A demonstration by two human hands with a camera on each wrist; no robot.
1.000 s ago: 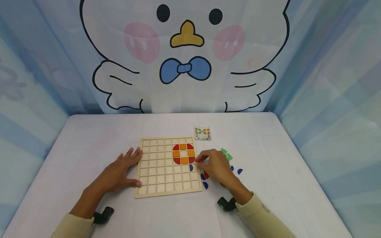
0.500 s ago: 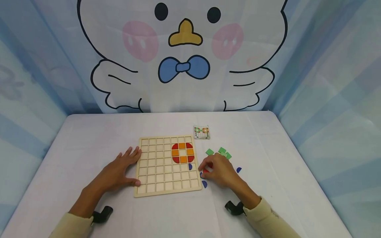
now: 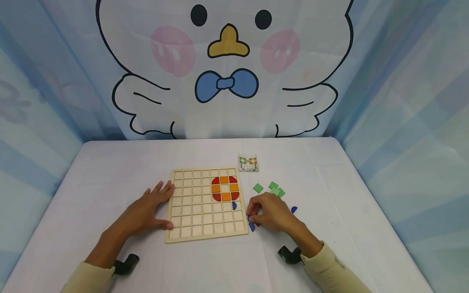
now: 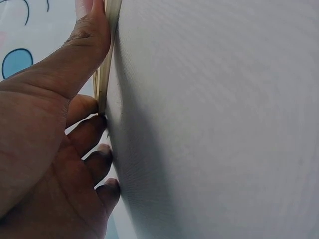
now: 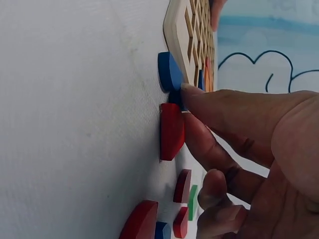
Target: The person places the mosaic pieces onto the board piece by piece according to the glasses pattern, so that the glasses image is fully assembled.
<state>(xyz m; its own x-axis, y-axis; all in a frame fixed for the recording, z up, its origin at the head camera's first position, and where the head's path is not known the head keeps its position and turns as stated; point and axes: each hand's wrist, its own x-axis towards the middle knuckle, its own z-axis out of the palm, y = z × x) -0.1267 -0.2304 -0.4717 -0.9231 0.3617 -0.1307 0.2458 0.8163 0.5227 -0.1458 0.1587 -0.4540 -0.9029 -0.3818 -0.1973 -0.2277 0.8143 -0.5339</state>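
My left hand [image 3: 149, 209] lies at the left side of a wooden grid board [image 3: 198, 208]; in the left wrist view its thumb and fingers [image 4: 89, 134] touch the board's edge. Right of the board, my right hand [image 3: 269, 211] pinches a small blue half-round piece [image 5: 175, 98] between thumb and index finger, low at the table. Beside those fingertips lie another blue half-round piece [image 5: 169, 72] and a red piece [image 5: 172, 132]. On the board, red corner pieces [image 3: 217, 197] and orange squares [image 3: 225, 196] form a ring, with one blue half-round piece [image 3: 234, 206] below it.
A small pattern card [image 3: 248, 163] lies behind the board's far right corner. Several green squares [image 3: 258, 187] and a blue half-round piece [image 3: 294, 209] are scattered around the right hand. More red pieces [image 5: 139, 221] show under that hand. A curtain stands behind the table.
My right hand has drawn back from the board's right edge to the loose pieces beside it, then shifted slightly nearer me. A green square has come into sight. The left hand keeps its place.
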